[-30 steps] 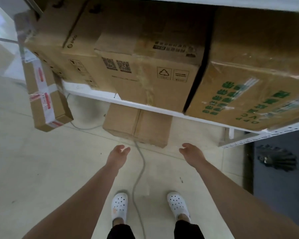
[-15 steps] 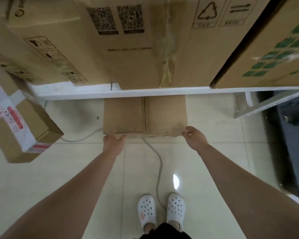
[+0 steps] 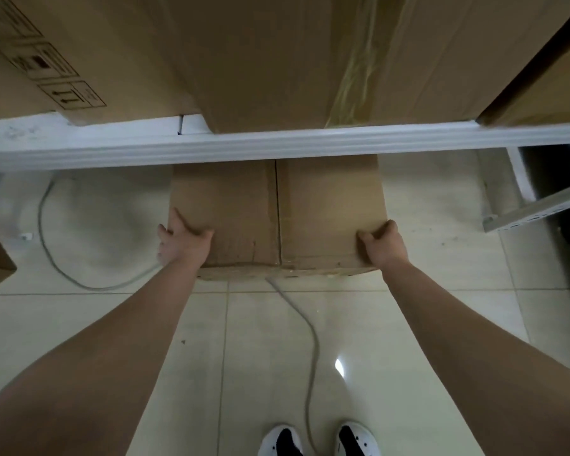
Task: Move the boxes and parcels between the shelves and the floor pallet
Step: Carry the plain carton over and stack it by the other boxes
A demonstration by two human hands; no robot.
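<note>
The floor box (image 3: 310, 209) lies partly under the shelf (image 3: 277, 144); larger boxes (image 3: 260, 60) stand on the shelf above. A cable (image 3: 314, 340) runs from its near edge back between the shoes (image 3: 364, 439).

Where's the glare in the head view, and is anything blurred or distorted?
Head view: small glare spot on the floor tile right of the grey cable; the wide-angle lens slightly bows the white shelf edge; the cardboard box beneath it is partly shaded; no obvious motion blur.
</note>
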